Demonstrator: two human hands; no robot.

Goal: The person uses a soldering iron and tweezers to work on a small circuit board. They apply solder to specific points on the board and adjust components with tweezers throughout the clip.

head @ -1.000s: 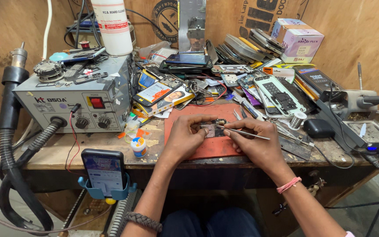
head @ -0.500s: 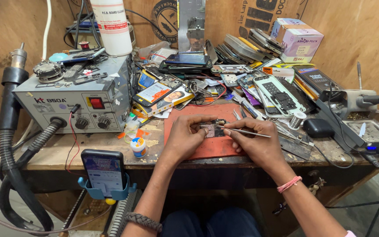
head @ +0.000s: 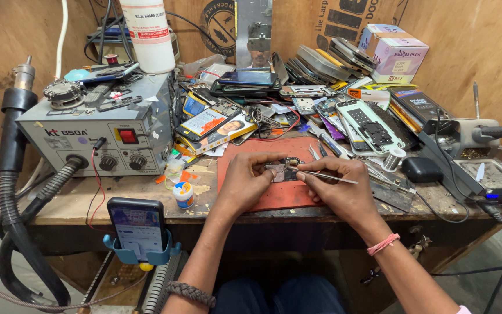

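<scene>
My left hand (head: pixel 245 180) pinched a small circuit board (head: pixel 281 170) between thumb and fingertips, holding it just over the red work mat (head: pixel 262 197). My right hand (head: pixel 335 189) was clamped on a pair of metal tweezers (head: pixel 322 174), fingers drawn together around the shaft. The tweezers' long axis ran nearly level, left to right, with the tips pointing left and touching the board's right edge. The board itself lay with its longer side across the mat, tilted slightly toward me; I could not tell its finer parts.

Room to move was tight. The mat's front edge sat close to the bench's front lip (head: pixel 297 216), and my wrists rested over that lip. To my left, a small white jar with a blue lid (head: pixel 184 194) stood near the mat's left edge, and the grey rework station (head: pixel 97 131) blocked the space beyond it. Behind the mat, a heap of phone frames and screens (head: pixel 344 110) crowded right up to its far edge. To my right, loose tools and a solder spool (head: pixel 394 158) lay just beside my right knuckles, with a black oval case (head: pixel 421 170) further out. A phone in a blue holder (head: pixel 136 228) hung off the bench front, well left of my forearm.
</scene>
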